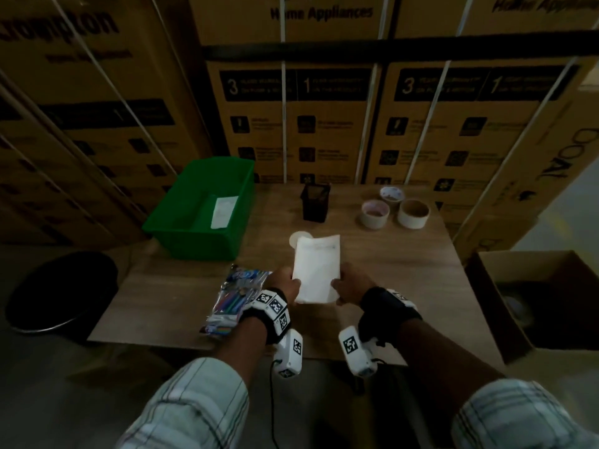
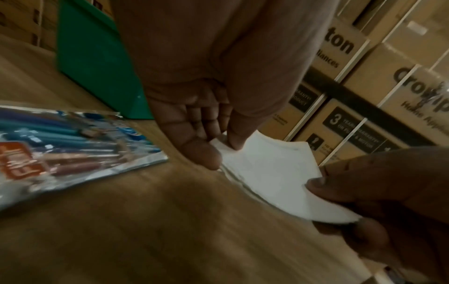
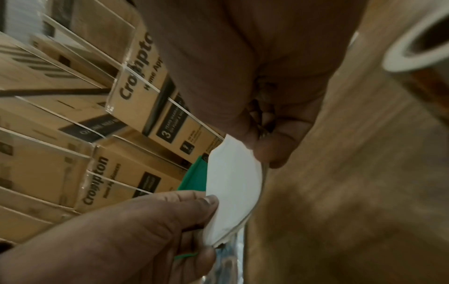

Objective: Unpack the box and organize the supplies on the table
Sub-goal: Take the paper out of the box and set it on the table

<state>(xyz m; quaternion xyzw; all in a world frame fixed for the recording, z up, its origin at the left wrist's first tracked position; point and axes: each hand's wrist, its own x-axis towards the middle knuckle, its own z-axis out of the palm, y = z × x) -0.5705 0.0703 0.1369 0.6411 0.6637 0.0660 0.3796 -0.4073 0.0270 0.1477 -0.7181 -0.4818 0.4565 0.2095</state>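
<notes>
Both hands, left hand (image 1: pixel 285 285) and right hand (image 1: pixel 348 288), pinch white paper stack (image 1: pixel 316 270) by near corners, held over desk (image 1: pixel 405 260). Thin-edge grip: sheets could slip, fan out, or crease.

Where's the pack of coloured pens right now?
In the head view the pack of pens lies flat on the table near its front edge, just left of the left hand, in front of the green bin.
</notes>
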